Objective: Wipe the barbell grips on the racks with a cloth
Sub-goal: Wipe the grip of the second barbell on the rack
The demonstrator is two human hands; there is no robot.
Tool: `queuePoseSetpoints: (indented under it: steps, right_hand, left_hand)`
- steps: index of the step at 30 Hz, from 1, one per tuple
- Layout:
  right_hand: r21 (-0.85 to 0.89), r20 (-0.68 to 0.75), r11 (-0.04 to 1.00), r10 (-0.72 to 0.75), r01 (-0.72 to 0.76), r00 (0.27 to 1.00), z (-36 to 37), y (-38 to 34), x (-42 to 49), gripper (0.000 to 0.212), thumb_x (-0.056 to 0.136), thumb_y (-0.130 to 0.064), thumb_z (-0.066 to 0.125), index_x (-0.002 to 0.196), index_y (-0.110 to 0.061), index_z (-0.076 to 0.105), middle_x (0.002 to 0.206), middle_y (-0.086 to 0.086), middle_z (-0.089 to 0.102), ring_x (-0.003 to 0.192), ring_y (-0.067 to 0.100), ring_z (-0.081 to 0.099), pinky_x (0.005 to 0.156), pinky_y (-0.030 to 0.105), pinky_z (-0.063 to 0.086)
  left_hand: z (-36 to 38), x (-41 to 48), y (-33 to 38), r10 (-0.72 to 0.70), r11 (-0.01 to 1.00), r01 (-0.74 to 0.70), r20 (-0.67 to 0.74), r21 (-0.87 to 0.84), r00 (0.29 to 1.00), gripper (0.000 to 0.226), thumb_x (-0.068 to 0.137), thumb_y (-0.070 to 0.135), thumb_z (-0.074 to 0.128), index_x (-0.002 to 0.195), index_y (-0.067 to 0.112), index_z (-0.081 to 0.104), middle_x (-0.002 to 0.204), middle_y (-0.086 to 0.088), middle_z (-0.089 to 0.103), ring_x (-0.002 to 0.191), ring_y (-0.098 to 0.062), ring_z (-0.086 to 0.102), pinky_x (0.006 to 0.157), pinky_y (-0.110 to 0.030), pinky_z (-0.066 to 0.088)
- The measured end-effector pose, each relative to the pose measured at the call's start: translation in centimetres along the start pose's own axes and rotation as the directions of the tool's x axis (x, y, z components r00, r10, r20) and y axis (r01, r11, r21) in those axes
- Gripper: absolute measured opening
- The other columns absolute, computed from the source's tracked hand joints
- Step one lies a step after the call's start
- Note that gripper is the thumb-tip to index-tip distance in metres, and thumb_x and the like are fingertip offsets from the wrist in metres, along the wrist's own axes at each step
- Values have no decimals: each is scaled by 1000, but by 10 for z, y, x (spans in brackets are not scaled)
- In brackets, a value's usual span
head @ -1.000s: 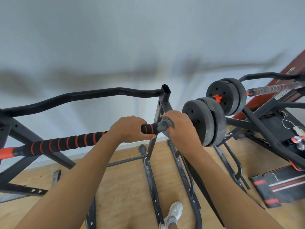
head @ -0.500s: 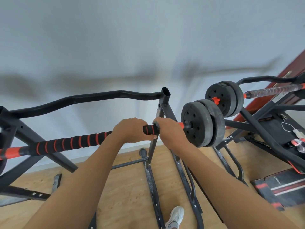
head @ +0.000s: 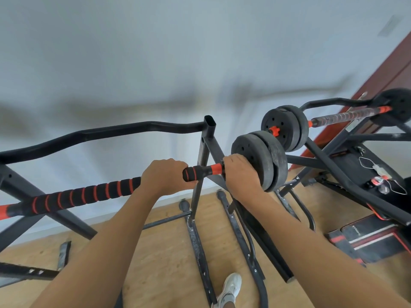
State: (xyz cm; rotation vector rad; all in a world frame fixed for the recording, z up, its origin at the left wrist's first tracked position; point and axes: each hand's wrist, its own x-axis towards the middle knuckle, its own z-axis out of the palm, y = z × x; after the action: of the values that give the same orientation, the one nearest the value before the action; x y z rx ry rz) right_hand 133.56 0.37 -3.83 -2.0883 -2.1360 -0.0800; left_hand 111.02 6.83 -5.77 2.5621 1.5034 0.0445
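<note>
Near rack [head: 201, 165] carries the barbell [head: 213, 168]; its striped foam grip [head: 89, 193] runs left. We judge the wipe is at the bar's right end, and the next move calls for sliding back along the foam. Left hand [head: 164, 176] wraps the grip's end. Right hand [head: 241, 174] curls round the orange section against the weight plates [head: 255, 158]. We cannot see the cloth.
</note>
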Motion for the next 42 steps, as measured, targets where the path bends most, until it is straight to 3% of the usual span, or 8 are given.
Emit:
queuePoseSetpoints:
  steps: [7, 11, 18, 22, 26, 30, 38, 42]
  right_hand:
    - [235, -56, 959, -152, 161, 987, 8, -63, -10, 32, 89, 1, 60, 118, -11, 64, 111, 6, 68, 107, 24, 59, 101, 39, 49]
    - [116, 4, 986, -120, 119, 993, -2, -21, -9, 19, 94, -5, 58, 110, -15, 61, 105, 1, 66, 101, 21, 62, 89, 36, 54]
    - [76, -4, 997, -2, 2, 1000, -3, -19, -21, 25, 94, -6, 61, 118, -14, 58, 116, 3, 60, 114, 23, 53, 103, 33, 45]
    - [220, 13, 959, -185, 177, 983, -12, -51, -36, 37, 92, 2, 56, 127, -12, 58, 123, 6, 61, 113, 23, 55, 99, 35, 49]
    - [142, -2, 983, -121, 120, 993, -12, -12, -39, 26, 97, -4, 55, 118, -17, 59, 115, 0, 63, 107, 21, 54, 101, 37, 47]
    - [12, 22, 1000, 13, -14, 1000, -13, 2, -43, 21, 100, -15, 56, 121, -14, 57, 117, 4, 61, 112, 23, 54, 104, 31, 40]
    - [184, 11, 967, -183, 178, 983, -10, -45, -65, 32, 92, 4, 51, 119, -11, 61, 116, 5, 62, 108, 24, 56, 92, 36, 51]
    - [62, 19, 998, 11, -12, 1000, -15, 7, -60, 18, 96, -6, 57, 110, -18, 60, 107, 1, 62, 103, 20, 59, 90, 30, 51]
  left_hand:
    - [3, -12, 11, -2, 999, 8, -123, 52, 992, 37, 89, 67, 59, 102, 32, 60, 76, 14, 63, 62, -9, 62, 68, -27, 57]
    - [10, -22, 16, -83, 995, 68, -244, -66, 966, 72, 79, 58, 74, 139, 32, 44, 110, 10, 60, 71, -14, 63, 63, -23, 50]
    - [26, -38, 40, -141, 986, 162, -350, 32, 926, 29, 80, 47, 76, 92, 23, 63, 74, 7, 58, 61, -14, 54, 59, -28, 46]
    - [41, -47, 49, -127, 988, 154, -486, 15, 865, 20, 87, 27, 74, 102, 14, 69, 101, -3, 69, 82, -23, 64, 83, -38, 53]
    - [49, -69, 52, -61, 991, 109, -470, 74, 880, 48, 83, 17, 75, 128, 11, 61, 129, -11, 64, 110, -32, 63, 109, -50, 44]
    - [54, -88, 66, -52, 991, 101, -455, 83, 889, 60, 79, 16, 66, 138, 8, 54, 131, -10, 58, 115, -32, 55, 112, -51, 37]
    - [67, -113, 77, -52, 988, 103, -387, 113, 920, 95, 77, 19, 66, 162, 5, 27, 162, -15, 35, 150, -38, 32, 126, -57, 16]
    - [71, -128, 79, -31, 992, 71, -348, 102, 937, 108, 78, 15, 66, 166, 9, 5, 173, -16, 8, 160, -38, 5, 127, -59, 11]
